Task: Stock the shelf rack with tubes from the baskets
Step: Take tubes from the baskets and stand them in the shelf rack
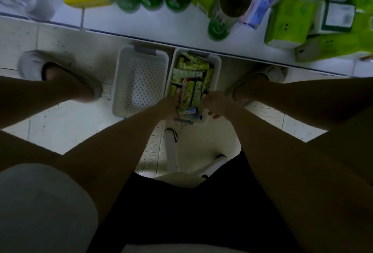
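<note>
At your left sits a white perforated plastic basket (140,79), holding nothing. Just beside it, the second basket (217,65) is heaped with slim green and yellow tubes (191,83). Your left hand (168,106) reaches into its near end with fingers among the tubes; its grip is too blurred to tell. Your right hand (215,104) curls over the basket's near right rim. Beyond stands the white shelf (153,27), crowded with green bottles (228,10) and boxes (288,25).

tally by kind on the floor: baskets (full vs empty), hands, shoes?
Empty white basket: 1
Basket of tubes: 1
Hands, left hand and right hand, at the tubes: 2
Shoes, one each side: 2
Total: 6
</note>
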Demonstrator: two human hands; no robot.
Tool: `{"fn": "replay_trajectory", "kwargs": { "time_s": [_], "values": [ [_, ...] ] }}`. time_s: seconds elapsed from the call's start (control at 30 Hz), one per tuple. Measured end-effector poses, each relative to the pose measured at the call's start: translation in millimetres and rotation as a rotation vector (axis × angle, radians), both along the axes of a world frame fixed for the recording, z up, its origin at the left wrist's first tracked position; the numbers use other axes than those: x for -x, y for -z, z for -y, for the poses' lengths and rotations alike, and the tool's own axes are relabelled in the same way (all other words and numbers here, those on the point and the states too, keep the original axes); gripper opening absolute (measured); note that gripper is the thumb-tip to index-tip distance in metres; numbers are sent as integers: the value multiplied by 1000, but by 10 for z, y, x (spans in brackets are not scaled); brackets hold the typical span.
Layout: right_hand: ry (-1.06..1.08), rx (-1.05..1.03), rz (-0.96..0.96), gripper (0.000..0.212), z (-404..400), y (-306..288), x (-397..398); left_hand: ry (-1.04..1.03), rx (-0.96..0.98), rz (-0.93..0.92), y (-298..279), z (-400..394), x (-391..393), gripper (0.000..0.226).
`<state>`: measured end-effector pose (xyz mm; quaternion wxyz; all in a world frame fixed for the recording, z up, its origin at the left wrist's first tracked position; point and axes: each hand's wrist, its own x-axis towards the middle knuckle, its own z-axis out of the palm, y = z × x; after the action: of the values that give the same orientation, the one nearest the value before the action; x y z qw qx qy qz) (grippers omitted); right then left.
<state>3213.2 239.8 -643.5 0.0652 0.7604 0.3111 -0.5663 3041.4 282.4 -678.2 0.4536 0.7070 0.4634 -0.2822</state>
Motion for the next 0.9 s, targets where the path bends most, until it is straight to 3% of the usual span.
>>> {"fn": "replay_trajectory", "kwargs": {
  "time_s": [0.1,0.2,0.33,0.4,0.53,0.67,0.9],
  "values": [
    [-78,9,47,20,29,52,41,-282,63,33,-148,-343,140,41],
    [-229,-51,100,19,54,70,109,-551,109,116,-307,-601,318,47],
    [-480,-8,81,14,146,180,338,-500,241,155,-396,-574,407,52],
    [-593,-11,44,32,209,319,457,-534,273,181,-351,-531,439,50],
    [-620,-3,10,45,261,514,549,-733,301,261,-254,-511,537,36],
    [-500,-40,-50,51,259,533,591,-860,300,249,-214,-412,576,35],
    [-750,-12,77,39,149,725,658,-928,276,211,-203,-281,667,35]
  ]
}}
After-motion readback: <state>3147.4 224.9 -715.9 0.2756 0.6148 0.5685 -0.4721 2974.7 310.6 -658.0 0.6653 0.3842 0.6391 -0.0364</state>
